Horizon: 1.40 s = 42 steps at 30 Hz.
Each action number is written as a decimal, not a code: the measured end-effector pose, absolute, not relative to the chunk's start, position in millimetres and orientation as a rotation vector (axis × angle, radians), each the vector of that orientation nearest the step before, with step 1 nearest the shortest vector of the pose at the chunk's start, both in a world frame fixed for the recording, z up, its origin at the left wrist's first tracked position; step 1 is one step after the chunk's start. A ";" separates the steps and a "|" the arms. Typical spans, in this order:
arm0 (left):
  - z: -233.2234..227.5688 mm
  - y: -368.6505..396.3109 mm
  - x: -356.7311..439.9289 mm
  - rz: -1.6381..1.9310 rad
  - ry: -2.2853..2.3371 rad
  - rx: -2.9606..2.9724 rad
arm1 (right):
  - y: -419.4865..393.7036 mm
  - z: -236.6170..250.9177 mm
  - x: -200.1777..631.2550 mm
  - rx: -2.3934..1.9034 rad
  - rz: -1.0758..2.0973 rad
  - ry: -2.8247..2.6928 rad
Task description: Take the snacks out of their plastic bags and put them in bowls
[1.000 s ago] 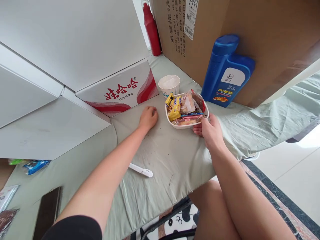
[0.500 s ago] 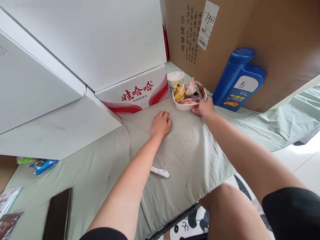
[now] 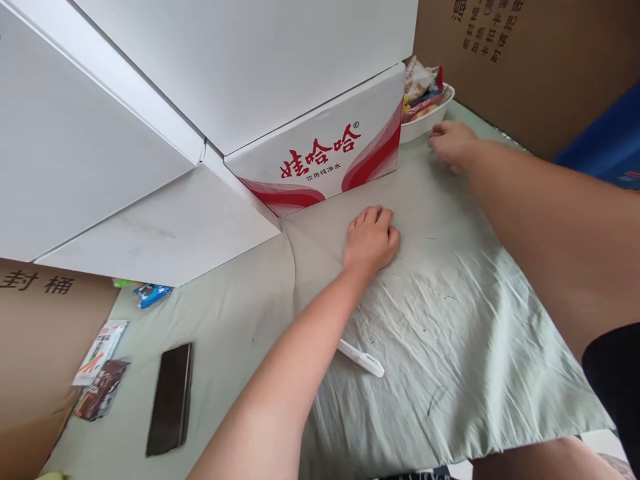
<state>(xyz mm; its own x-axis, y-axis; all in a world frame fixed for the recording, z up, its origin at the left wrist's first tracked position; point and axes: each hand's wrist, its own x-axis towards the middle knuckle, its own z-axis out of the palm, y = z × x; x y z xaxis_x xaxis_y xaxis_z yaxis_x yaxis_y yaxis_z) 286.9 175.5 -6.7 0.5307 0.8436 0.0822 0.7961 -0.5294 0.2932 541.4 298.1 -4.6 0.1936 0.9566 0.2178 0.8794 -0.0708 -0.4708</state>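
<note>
My left hand [image 3: 371, 238] rests palm down on the pale green cloth [image 3: 450, 320], fingers curled, holding nothing. My right hand [image 3: 451, 145] lies on the cloth just in front of a white bowl [image 3: 430, 117] filled with wrapped snacks [image 3: 419, 83]; its fingers are near the bowl's rim but apart from it. The bowl stands at the far end, beside a white carton with red lettering [image 3: 325, 150].
A white pen-like stick [image 3: 361, 358] lies by my left forearm. A dark phone [image 3: 171, 397] and snack packets [image 3: 100, 370] lie at the left. Brown cardboard [image 3: 525, 60] and a blue bottle [image 3: 607, 143] stand at the right. White box flaps [image 3: 150, 120] overhang the left.
My right hand pushed the bowl away toward the far end beside the carton and has let go of it. The view swung left. My left hand stayed on the cloth.
</note>
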 end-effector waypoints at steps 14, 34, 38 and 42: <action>18.8 126.8 239.1 0.567 1.354 1.931 | -25.9 -38.5 424.9 -1.898 -0.034 -2.195; 57.9 -52.7 -71.0 1.392 0.781 0.913 | 63.5 106.8 194.0 -1.730 0.182 -2.733; 40.2 -58.3 -96.1 1.306 0.451 0.613 | 104.7 125.6 24.8 -0.993 0.075 -2.850; 28.8 -52.7 -107.4 1.203 0.181 0.452 | 170.0 132.2 -127.1 -0.923 -0.130 -2.814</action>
